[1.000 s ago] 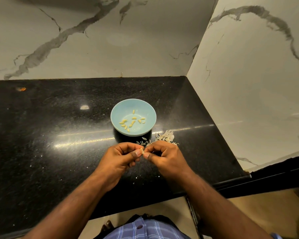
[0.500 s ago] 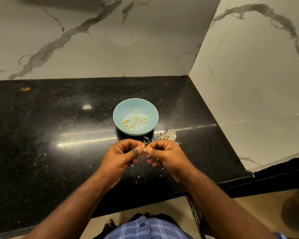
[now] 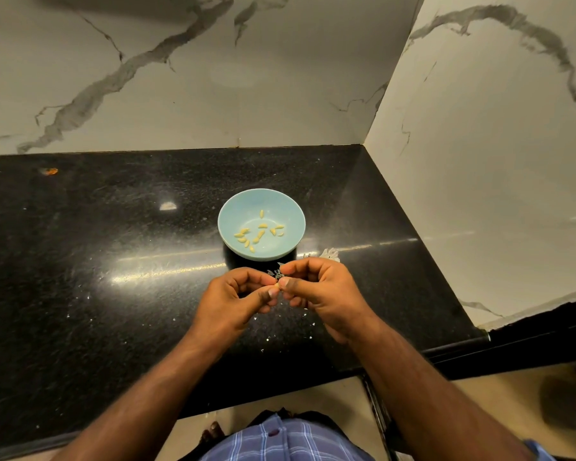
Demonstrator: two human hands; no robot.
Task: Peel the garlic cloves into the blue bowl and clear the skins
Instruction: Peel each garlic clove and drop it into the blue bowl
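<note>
Head view: both hands' fingers (image 3: 273, 296) pinch, seemingly, one garlic clove (image 3: 277, 286).

Dim warm light, glare streaking the countertop (image 3: 80, 261), edges perhaps warped.

Blue bowl (image 3: 226, 224): upright, peeled cloves (image 3: 258, 232) inside | garlic clove (image 3: 277, 285): pinched between both hands | skins (image 3: 330, 252): heaped right of bowl

My black granite countertop (image 3: 113, 294) meets white marble walls (image 3: 280, 78); a small orange scrap (image 3: 50, 171) lies near its far left edge.
</note>
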